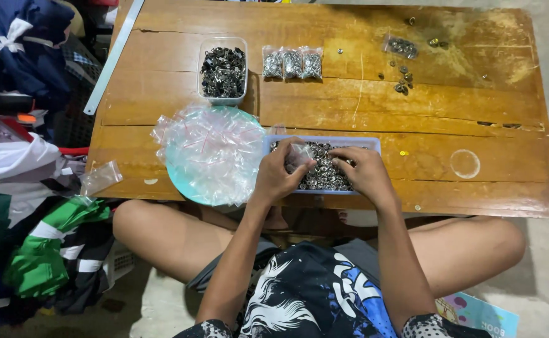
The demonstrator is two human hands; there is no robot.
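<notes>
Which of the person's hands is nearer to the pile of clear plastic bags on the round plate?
Left. The left hand holds a small clear bag right beside the pile of clear plastic bags. The right hand rests farther away, over the blue tray.

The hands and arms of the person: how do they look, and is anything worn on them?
Both arms are bare from the hands up to near the shoulders. The left hand and the right hand wear no gloves, and no ring, watch or bracelet can be seen. At the bottom edge, short sleeves with a black and white speckled pattern begin.
</notes>
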